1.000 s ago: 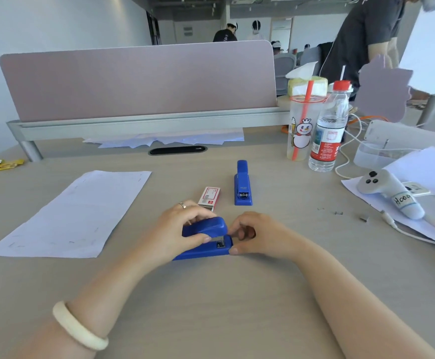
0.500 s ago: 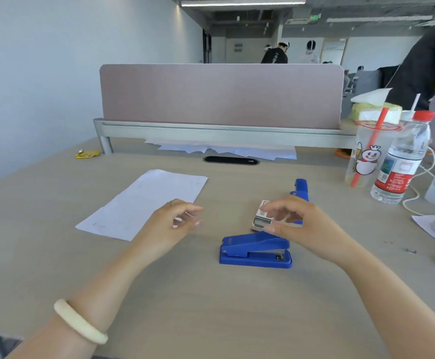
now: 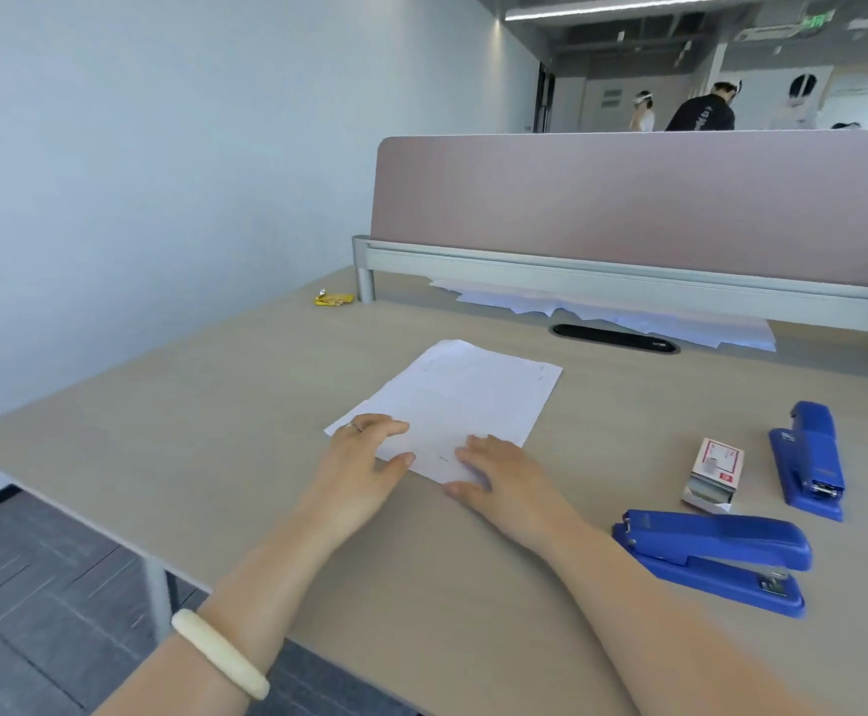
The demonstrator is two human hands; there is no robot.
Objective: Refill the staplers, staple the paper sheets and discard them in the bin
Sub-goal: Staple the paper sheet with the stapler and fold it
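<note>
White paper sheets lie flat on the desk in front of me. My left hand rests on their near left corner, fingers spread, thumb at the near edge. My right hand lies flat on the near right corner. Neither hand has lifted the paper. A blue stapler lies closed on the desk to the right of my right arm. A second blue stapler lies farther right, and a small box of staples stands open between them.
A pink divider panel on a grey rail closes off the back of the desk. More loose paper lies under the rail beside a black cable slot. A yellow wrapper sits far left. The desk's left edge drops to the floor.
Both hands left the near stapler and moved left onto the paper sheets. My view turned left, so the staplers and staple box now sit at the right.
</note>
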